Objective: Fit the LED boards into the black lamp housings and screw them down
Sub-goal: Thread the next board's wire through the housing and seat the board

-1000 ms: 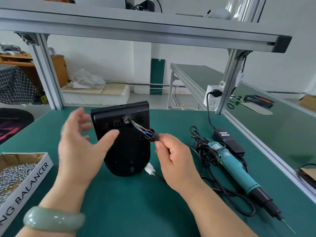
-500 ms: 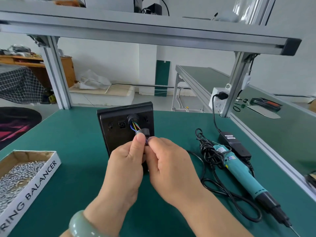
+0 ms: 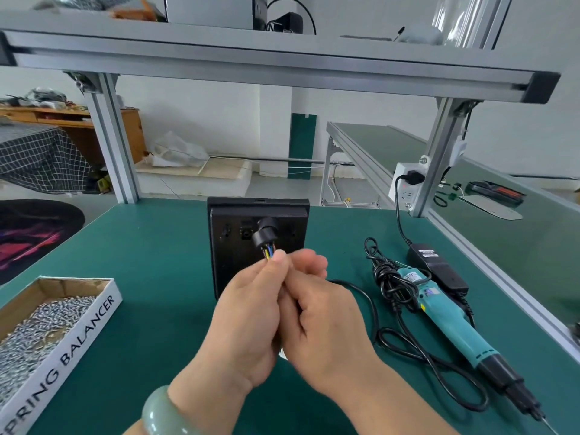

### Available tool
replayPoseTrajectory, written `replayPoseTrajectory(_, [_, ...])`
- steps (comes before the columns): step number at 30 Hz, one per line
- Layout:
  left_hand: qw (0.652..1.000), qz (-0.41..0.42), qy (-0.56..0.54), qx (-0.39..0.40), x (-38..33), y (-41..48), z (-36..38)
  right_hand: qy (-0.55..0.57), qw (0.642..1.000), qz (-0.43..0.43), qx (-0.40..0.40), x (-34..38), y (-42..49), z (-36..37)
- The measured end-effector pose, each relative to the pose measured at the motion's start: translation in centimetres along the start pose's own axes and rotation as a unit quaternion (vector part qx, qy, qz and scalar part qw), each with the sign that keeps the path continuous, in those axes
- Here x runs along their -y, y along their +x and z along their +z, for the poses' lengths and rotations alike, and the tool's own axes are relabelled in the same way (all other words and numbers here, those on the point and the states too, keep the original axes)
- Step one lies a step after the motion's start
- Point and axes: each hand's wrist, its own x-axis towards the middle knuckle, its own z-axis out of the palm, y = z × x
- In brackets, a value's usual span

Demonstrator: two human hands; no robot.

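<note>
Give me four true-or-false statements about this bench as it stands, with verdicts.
1. The left hand pinches the coloured wires from the black lamp housing. True.
2. The right hand holds the electric screwdriver. False: the screwdriver lies on the table, right of both hands.
3. The cardboard box on the left is empty. False: it holds a heap of screws.
4. A black ring sits on the wires, near the housing. True.

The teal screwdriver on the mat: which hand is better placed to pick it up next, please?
Right, probably. The teal screwdriver lies just outside the right hand; the left hand would have to cross over, and it sits nearer the screw box. Both hands pinch the wires.
</note>
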Motion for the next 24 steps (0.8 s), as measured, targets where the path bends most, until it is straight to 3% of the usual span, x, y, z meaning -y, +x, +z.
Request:
replayPoseTrajectory(4, [0.994,-0.012,-0.082,-0.077,-0.9,0.6,-0.1,-0.027,0.999,-0.016,0.008,0.3,0.4,-0.3])
replayPoseTrajectory(11, [0.993,-0.052,-0.093,-0.057,-2.3,1.6,-0.7,-0.003,0.991,-0.066,0.115,-0.3,0.2,-2.1])
replayPoseTrajectory(14, [0.996,-0.051,-0.061,-0.049,-2.0,2.1,-0.7,0.016,0.990,-0.060,0.124,-1.0,0.1,-2.6])
replayPoseTrajectory(17, [0.998,-0.024,0.033,-0.048,-1.2,2.4,-0.7,-0.031,0.996,-0.022,0.085,-1.6,-0.1,-2.3])
replayPoseTrajectory(20, [0.989,-0.043,0.142,0.025,-1.9,1.5,-1.3,-0.094,0.995,0.033,0.012,-2.5,0.1,-1.7])
replayPoseTrajectory(22, [0.942,-0.033,0.319,0.097,-2.4,0.5,-2.0,-0.088,0.995,0.052,-0.023,-3.1,0.3,-1.7])
replayPoseTrajectory(24, [0.871,0.113,0.471,0.082,-2.9,-0.5,-2.4,-0.093,0.994,0.058,-0.026,-3.3,0.4,-1.7])
